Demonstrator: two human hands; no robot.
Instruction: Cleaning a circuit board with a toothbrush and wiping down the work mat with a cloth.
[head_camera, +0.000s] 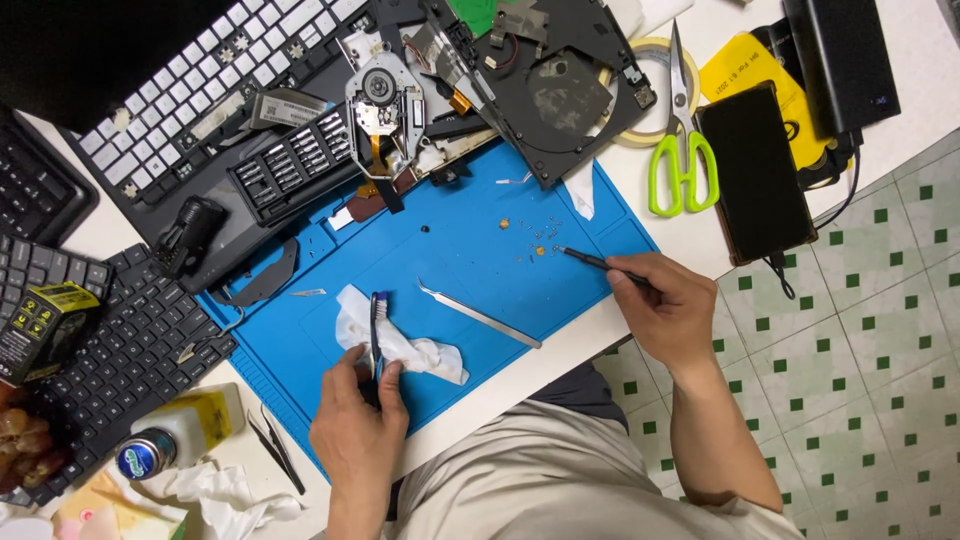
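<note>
My right hand (668, 310) has its grip closed on a thin black screwdriver (600, 264), tip resting among the small loose brass-coloured screws (540, 249) on the blue silicone repair mat (460, 270), toward the mat's far right corner. My left hand (360, 420), at the mat's near edge, has its grip closed on a dark-handled brush (377, 330), which lies against a crumpled white tissue (405, 345). Straight steel tweezers (478, 313) lie on the mat between my hands, untouched. Beyond the mat's far edge sit the opened black optical drive chassis (540, 80) and a black screwdriver bit rack (295, 160); green-handled scissors (680, 150) lie to its right on the worktop (900, 130). Judgement: the step in hand is sorting or picking up a screw; the next move calls for a steady, light tip.
</note>
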